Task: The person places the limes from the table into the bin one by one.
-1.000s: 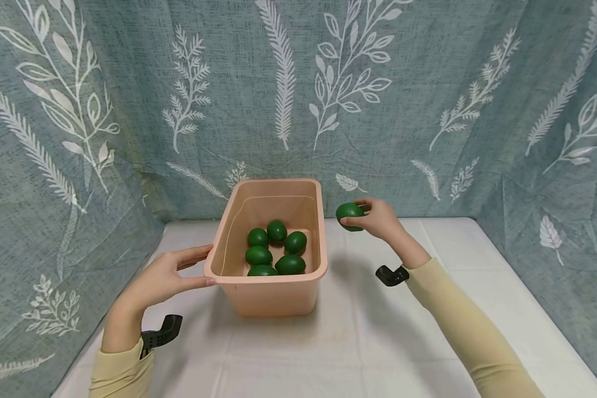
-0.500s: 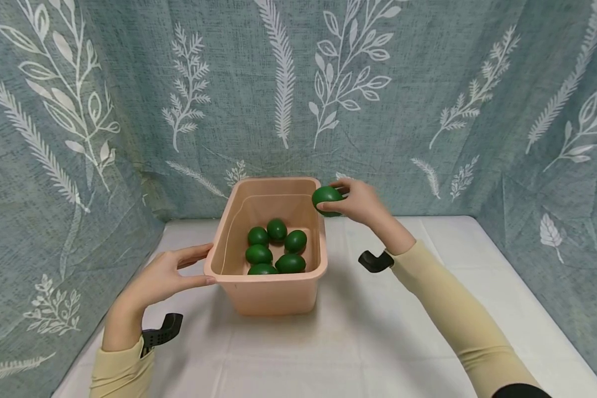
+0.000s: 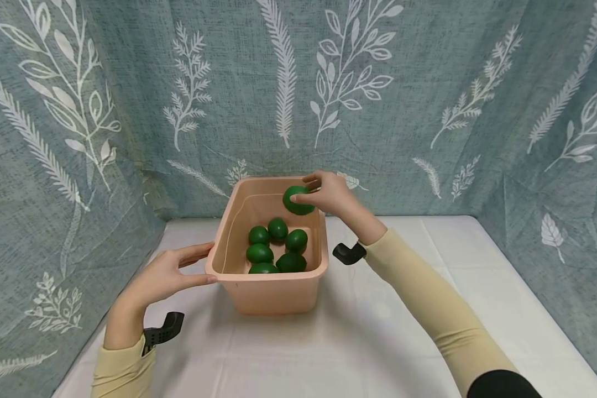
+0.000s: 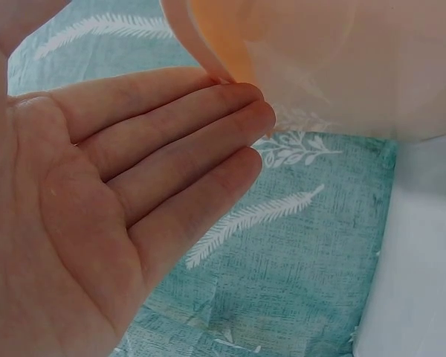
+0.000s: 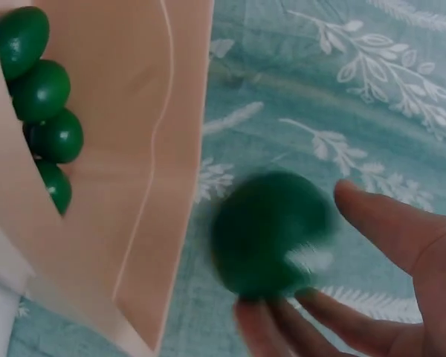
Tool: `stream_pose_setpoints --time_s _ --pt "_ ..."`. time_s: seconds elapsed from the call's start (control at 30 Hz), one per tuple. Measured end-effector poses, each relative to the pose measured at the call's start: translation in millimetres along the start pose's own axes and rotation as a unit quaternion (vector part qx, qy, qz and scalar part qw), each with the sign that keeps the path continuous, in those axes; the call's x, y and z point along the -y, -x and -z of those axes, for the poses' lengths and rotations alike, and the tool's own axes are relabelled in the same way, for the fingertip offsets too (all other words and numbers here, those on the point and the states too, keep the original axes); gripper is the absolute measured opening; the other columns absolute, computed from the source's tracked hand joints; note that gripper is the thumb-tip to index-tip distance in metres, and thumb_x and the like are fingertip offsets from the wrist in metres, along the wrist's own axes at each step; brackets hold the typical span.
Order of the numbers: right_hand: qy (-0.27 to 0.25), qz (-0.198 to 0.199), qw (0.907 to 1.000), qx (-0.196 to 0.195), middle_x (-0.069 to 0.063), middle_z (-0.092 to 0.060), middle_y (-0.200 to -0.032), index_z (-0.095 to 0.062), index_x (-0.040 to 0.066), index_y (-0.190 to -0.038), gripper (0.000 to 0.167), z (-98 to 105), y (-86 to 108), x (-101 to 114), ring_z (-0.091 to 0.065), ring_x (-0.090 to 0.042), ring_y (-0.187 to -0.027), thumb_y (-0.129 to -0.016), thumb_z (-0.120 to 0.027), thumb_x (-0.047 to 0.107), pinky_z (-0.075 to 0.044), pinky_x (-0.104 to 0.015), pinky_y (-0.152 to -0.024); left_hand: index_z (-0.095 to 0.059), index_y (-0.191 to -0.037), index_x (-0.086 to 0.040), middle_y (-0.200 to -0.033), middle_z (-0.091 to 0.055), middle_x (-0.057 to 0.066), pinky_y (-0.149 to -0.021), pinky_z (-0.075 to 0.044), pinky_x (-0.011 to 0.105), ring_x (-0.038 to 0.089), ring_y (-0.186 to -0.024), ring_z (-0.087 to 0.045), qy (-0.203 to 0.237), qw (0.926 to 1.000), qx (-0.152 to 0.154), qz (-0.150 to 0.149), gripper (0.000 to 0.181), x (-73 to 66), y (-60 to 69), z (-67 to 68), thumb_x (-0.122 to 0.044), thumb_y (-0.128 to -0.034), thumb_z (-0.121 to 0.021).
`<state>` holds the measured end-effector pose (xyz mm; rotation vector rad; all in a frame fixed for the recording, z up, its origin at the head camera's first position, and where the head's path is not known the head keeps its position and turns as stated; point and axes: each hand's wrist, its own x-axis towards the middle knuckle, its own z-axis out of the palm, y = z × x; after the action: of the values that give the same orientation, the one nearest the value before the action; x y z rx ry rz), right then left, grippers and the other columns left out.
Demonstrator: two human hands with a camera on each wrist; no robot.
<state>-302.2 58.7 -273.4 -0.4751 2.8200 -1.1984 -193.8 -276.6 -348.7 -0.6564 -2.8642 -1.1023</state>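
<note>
A peach plastic tub [image 3: 273, 293] stands on the white table with several smooth dark green egg-shaped things [image 3: 259, 254] in it; their exact kind is unclear. The fingers of my left hand [image 3: 161, 276] are straight, and their tips touch the tub's left rim, as the left wrist view [image 4: 82, 208] also shows. My right hand [image 3: 330, 193] is above the tub's far right corner. At its fingertips is another green egg-shaped thing [image 3: 297, 200], blurred in the right wrist view [image 5: 260, 238], where a gap shows between it and the thumb [image 5: 364, 216].
A white cloth [image 3: 403, 309] covers the table. Teal curtains [image 3: 229, 83] with white leaf prints close off the back and both sides. A black wrist mount sits on each forearm [image 3: 162, 330].
My right hand has carried the green egg-shaped thing leftward, from beside the tub to above its far right corner, and the thumb now stands apart from it. My left hand stays at the rim.
</note>
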Motion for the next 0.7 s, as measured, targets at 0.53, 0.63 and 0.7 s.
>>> stream_pose_setpoints --time_s 0.53,0.63,0.7 --pt "-0.023 0.022 0.9978 -0.058 -0.006 -0.058 -0.131 -0.051 0.017 -0.136 0.057 18.7 39.1 -40.3 -0.055 -0.023 -0.121 -0.090 -0.060 0.048 -0.051 -0.042 -0.096 -0.048 -0.140 -0.014 -0.140 -0.051 0.004 -0.100 -0.045 0.050 0.033 -0.128 -0.049 -0.015 0.9997 -0.016 0.011 0.064 5.1 10.9 2.6 -0.038 -0.0852 -0.070" --pt "-0.002 0.022 0.9973 -0.070 -0.008 -0.055 -0.135 -0.049 0.016 -0.138 0.057 26.5 53.8 -57.9 -0.052 -0.025 -0.124 -0.092 -0.057 0.049 -0.049 -0.044 -0.099 -0.047 -0.141 -0.016 -0.141 -0.051 0.004 -0.099 -0.046 0.048 0.033 -0.128 -0.048 -0.023 0.9990 -0.036 0.013 0.058 12.1 14.6 2.0 -0.037 -0.0902 -0.064" --pt "0.024 0.026 0.9964 -0.077 -0.009 -0.051 -0.139 -0.046 0.015 -0.140 0.059 31.6 63.7 -74.5 -0.048 -0.027 -0.128 -0.093 -0.055 0.050 -0.046 -0.045 -0.102 -0.045 -0.143 -0.017 -0.142 -0.049 0.008 -0.098 -0.044 0.053 0.038 -0.128 -0.047 -0.030 0.9976 -0.061 0.014 0.055 16.3 15.9 0.4 -0.036 -0.0934 -0.060"
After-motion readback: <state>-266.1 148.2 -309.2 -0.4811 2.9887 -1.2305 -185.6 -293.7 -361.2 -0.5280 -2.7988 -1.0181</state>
